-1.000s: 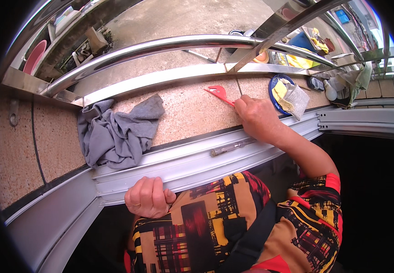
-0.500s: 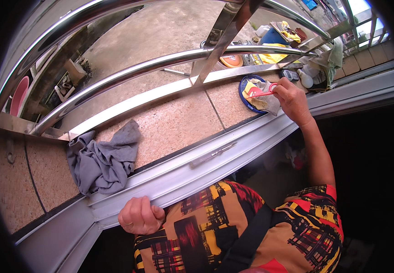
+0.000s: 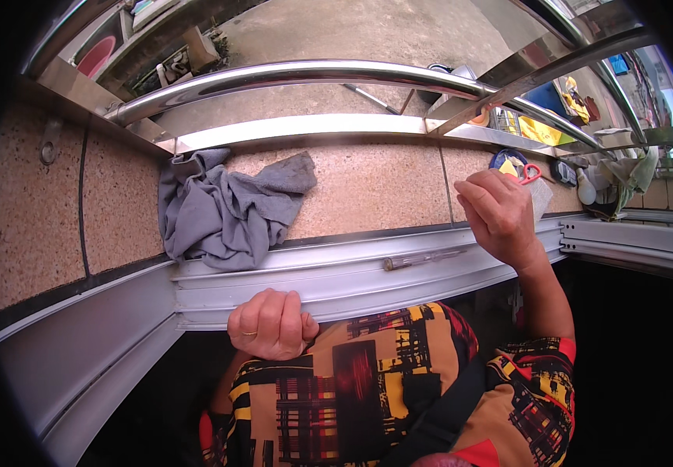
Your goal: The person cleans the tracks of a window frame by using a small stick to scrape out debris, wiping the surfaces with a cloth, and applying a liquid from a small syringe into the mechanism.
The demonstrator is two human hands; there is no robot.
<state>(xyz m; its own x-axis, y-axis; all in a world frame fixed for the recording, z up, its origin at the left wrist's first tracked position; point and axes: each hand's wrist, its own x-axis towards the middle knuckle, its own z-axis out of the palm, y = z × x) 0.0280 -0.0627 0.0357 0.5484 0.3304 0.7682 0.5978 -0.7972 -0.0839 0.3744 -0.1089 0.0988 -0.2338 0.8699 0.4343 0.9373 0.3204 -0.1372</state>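
My right hand (image 3: pixel 498 216) hangs over the silver window frame (image 3: pixel 336 279) at the right, fingers curled in, with nothing visible in them. Just beyond it, the red looped handle (image 3: pixel 532 173) of what looks like scissors rests by a small blue-rimmed basin (image 3: pixel 500 158), which my hand partly hides. My left hand (image 3: pixel 271 324), with a ring on one finger, is closed in a loose fist against the frame's near edge. A crumpled grey cloth (image 3: pixel 231 206) lies beyond it on the ledge. In the frame's track lies a slim tool with a clear handle (image 3: pixel 403 262), perhaps a screwdriver.
A shiny metal railing (image 3: pixel 297 71) runs along the far side of the speckled stone ledge (image 3: pixel 375 183). A white bulb (image 3: pixel 585 187), a dark grey device (image 3: pixel 563 173) and a pale green cloth (image 3: pixel 636 175) sit at the right end. Outside, a pink basin (image 3: pixel 97 56) stands at the far left.
My right hand has let go of the red handle and drawn back toward me over the frame. The view has swung to the right. My left hand stays at the frame's edge.
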